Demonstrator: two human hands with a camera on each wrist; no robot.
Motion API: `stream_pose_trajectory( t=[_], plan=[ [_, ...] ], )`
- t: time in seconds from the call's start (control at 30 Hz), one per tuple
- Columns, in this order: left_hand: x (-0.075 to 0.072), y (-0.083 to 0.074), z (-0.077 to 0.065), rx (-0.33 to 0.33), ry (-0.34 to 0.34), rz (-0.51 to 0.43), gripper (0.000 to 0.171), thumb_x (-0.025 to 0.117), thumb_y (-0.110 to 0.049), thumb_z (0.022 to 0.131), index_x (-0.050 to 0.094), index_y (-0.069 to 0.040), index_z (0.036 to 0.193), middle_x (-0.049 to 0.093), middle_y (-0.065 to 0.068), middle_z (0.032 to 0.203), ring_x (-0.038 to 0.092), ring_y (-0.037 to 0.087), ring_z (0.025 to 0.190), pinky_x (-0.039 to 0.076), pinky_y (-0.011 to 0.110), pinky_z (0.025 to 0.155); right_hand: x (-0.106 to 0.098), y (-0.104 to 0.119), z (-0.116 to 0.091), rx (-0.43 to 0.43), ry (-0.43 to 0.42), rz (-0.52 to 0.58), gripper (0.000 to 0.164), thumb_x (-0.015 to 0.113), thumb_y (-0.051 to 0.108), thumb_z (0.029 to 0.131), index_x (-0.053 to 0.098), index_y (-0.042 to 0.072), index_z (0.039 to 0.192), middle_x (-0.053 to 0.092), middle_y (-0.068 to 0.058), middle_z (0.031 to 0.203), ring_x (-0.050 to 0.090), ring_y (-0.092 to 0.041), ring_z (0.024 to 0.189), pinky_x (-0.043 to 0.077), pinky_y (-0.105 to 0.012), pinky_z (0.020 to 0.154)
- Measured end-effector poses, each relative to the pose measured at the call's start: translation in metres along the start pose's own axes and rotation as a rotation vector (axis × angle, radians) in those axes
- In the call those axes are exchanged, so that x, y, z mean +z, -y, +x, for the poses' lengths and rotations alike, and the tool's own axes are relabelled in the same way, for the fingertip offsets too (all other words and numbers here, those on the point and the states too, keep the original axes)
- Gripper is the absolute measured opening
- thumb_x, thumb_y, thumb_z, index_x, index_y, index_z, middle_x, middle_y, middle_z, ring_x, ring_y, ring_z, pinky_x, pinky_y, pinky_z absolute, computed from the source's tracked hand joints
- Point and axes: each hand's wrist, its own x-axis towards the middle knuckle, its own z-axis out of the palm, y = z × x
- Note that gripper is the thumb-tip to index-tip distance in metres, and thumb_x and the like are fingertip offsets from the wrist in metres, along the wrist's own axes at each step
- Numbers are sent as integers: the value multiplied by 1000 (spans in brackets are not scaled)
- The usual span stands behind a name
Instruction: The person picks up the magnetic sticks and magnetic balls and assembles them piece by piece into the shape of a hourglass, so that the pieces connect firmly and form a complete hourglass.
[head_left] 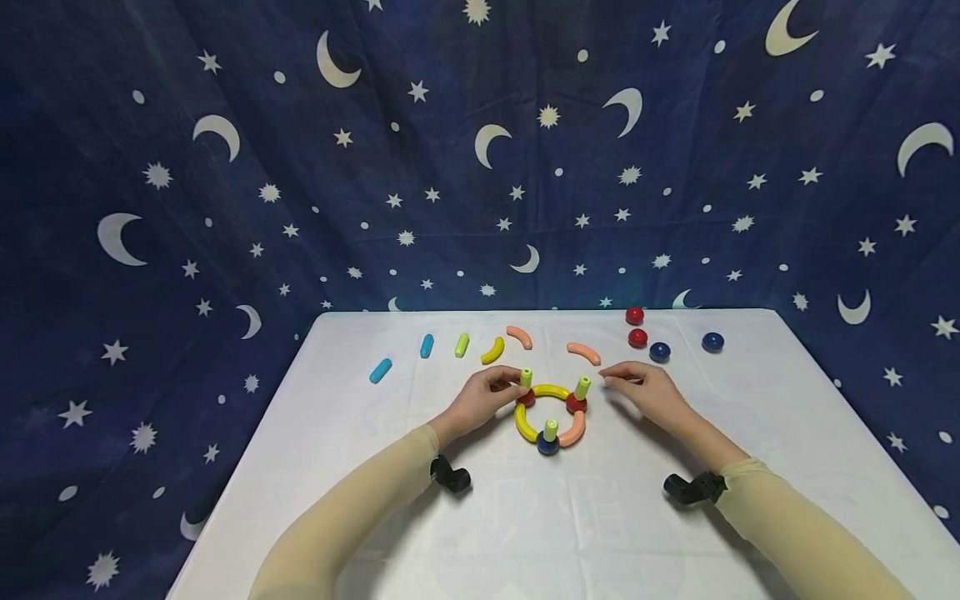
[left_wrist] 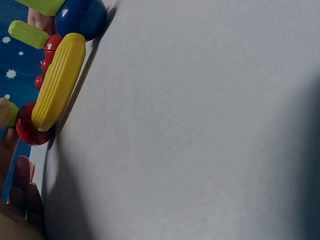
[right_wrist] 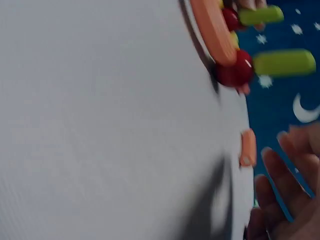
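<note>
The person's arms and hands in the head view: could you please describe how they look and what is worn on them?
The left sleeve and right sleeve are long, plain and pale beige. Near their ends sit a black, bent left wrist device and a similar right wrist device. The left hand and right hand wear no gloves; I see no cables.

- The left arm (head_left: 345, 512) is stretched from the near left toward the far middle, and is covered by a pale sleeve (head_left: 408, 458) almost to the hand.
- The left hand (head_left: 482, 398) is turned to the right, with its thumb and forefinger drawn into a pinch.
- The right arm (head_left: 810, 525) is extended from the near right, slanted toward the far left, and is likewise sleeved.
- The right hand (head_left: 651, 394) is held apart from the left one, its relaxed fingers pointed left and slightly parted.
</note>
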Motion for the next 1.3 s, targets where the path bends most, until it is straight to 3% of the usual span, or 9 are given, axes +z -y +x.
stream_pose_trajectory(
  t=[0.23,0.37,0.5,0.6,0.73,1.0,1.13,1.23,1.3],
  plan=[
    [-1,1,-1,-13,12,-3,30,71,-34,98,71,-22,126,71,-8,111,62,16,98,51,32,84,-33,-12,5,89,-272,26,38,61,30,104,68,0,127,66,-20,121,57,-22,102,46,-21,76],
    [-1,2,0,-21,21,-1,31,71,-34,99,71,-22,126,70,-9,111,62,15,97,51,30,82,-43,-26,8,148,-327,2,41,59,24,104,61,-2,135,62,-24,127,57,-30,109,47,-28,80],
    [0,2,1,-24,20,-9,29,71,-31,98,71,-20,125,71,-8,112,61,16,96,49,29,78,-46,-37,15,234,-315,-8,54,60,25,102,48,-4,147,52,-30,139,52,-44,124,48,-49,95],
    [0,2,1,-24,18,-16,28,71,-29,98,72,-19,124,71,-7,112,61,17,95,49,29,77,-48,-42,20,310,-288,3,64,60,26,101,38,-4,152,45,-32,147,47,-48,132,43,-56,105],
    [0,2,0,-30,11,-21,27,72,-29,98,72,-19,124,71,-6,113,61,16,96,49,29,79,-48,-44,26,355,-251,-26,71,63,33,100,35,-4,155,40,-33,150,43,-50,136,39,-58,109],
    [2,1,0,-48,5,-26,29,70,-21,100,70,-14,128,70,-1,118,60,15,96,48,28,79,-48,-46,29,353,-197,-164,74,63,43,99,42,-5,151,45,-32,145,41,-50,134,35,-63,109],
    [-1,-20,-9,-42,10,-42,27,68,-15,100,69,-8,127,70,5,118,61,17,96,49,27,80,-47,-45,30,363,-202,-190,73,63,45,99,44,-4,150,45,-32,145,39,-52,135,32,-65,109],
    [-2,-18,-10,-38,8,-45,27,69,-19,100,70,-10,126,70,2,118,61,16,97,49,27,81,-45,-46,31,369,-214,-200,70,62,43,100,46,-5,148,45,-32,145,39,-52,135,32,-65,109],
    [-1,-9,-6,-35,7,-42,28,70,-24,100,71,-14,125,70,-2,117,62,15,98,50,27,81,-45,-46,32,373,-221,-202,67,62,42,100,48,-5,147,46,-32,144,39,-52,134,32,-66,109]
  ],
)
